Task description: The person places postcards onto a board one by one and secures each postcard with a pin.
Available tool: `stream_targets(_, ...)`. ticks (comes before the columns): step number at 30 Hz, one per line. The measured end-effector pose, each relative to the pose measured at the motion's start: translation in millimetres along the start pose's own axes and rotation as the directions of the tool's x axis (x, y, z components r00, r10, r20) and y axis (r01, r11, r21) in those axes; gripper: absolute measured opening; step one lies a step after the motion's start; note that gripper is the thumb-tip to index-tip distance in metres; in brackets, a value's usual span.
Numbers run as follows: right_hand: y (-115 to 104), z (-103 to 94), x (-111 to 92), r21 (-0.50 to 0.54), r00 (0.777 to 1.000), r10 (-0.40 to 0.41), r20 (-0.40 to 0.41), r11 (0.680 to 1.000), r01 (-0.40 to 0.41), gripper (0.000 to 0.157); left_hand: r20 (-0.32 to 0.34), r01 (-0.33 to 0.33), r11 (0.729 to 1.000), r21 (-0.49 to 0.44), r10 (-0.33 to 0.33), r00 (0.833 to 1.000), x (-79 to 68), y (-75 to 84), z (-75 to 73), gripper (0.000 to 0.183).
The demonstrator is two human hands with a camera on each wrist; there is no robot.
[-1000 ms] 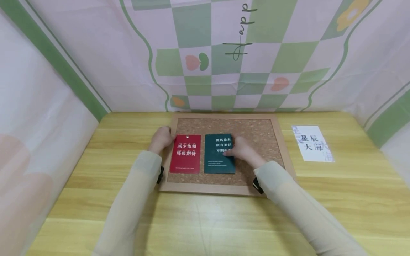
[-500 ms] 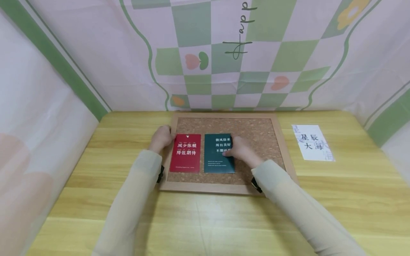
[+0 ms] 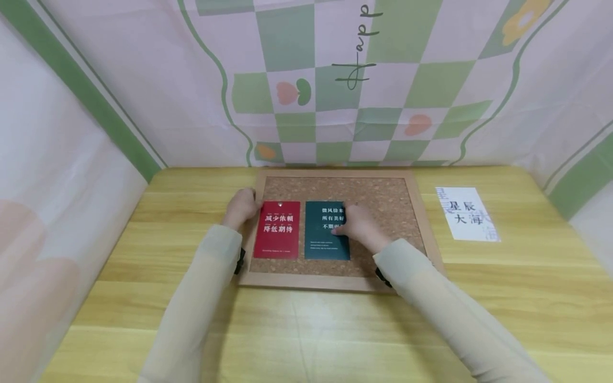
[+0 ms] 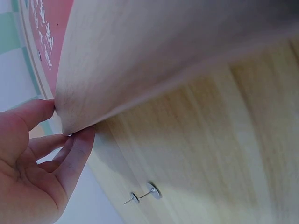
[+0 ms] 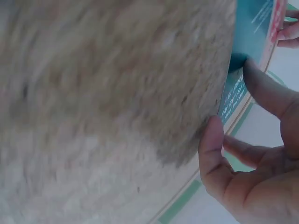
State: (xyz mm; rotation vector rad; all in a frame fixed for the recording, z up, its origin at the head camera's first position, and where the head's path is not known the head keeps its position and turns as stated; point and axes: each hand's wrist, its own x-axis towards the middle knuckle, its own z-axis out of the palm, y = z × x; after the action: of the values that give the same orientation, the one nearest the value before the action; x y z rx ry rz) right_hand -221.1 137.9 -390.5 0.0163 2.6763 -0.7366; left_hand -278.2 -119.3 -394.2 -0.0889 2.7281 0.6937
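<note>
A framed corkboard (image 3: 383,223) lies on the wooden table with two cards on it. My left hand (image 3: 241,206) grips the left side of its frame, thumb on top and fingers at the outer edge. The red card (image 3: 276,244), with white writing and a round silver pin head near its top edge, lies just inside that side. To its right is the dark green card (image 3: 325,250). My right hand (image 3: 361,226) holds this card by its right side, thumb (image 5: 264,88) on its face and fingers curled at its edge, covering some of the writing.
A white card (image 3: 466,213) with dark characters lies on the table (image 3: 306,330) right of the board. In the left wrist view, two silver pushpins (image 4: 153,190) lie on the table by the board's left side. A printed cloth (image 3: 335,122) rises behind the board.
The green card has shifted very slightly left and down with my right hand, whose thumb and fingers sit a little further over it. The left hand has stayed on the frame.
</note>
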Motion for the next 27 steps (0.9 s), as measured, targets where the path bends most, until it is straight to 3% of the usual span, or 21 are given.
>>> stream_targets(5, -1.1, 2.6, -7.1, -0.132, 0.998, -0.068, -0.015, 0.989, 0.066, 0.07, 0.008, 0.001, 1.0, -0.017, -0.001, 1.0, 0.8, -1.5, 0.5, 0.04)
stream_targets(8, -0.1, 4.6, -14.3, -0.265, 0.986, -0.164, -0.006, 0.951, 0.156, 0.069, 0.005, -0.002, 1.0, -0.026, 0.002, 1.0, 0.7, -2.1, 1.2, 0.039)
stream_targets(12, 3.3, 6.6, -24.3, -0.364, 0.964, -0.265, 0.03, 0.895, 0.257, 0.069, -0.001, -0.003, 0.999, -0.036, 0.003, 1.0, -0.8, -1.4, 1.1, 0.037)
stream_targets(18, 8.8, 10.8, -31.5, -0.381, 0.949, -0.304, 0.079, 0.871, 0.31, 0.069, -0.003, 0.003, 0.999, -0.034, -0.003, 1.0, -1.5, -1.5, 2.3, 0.039)
stream_targets(27, 14.8, 15.0, -32.8, -0.344, 0.942, -0.324, 0.089, 0.877, 0.334, 0.071, -0.001, 0.005, 0.999, -0.039, -0.005, 1.0, -1.1, -1.2, 2.4, 0.041)
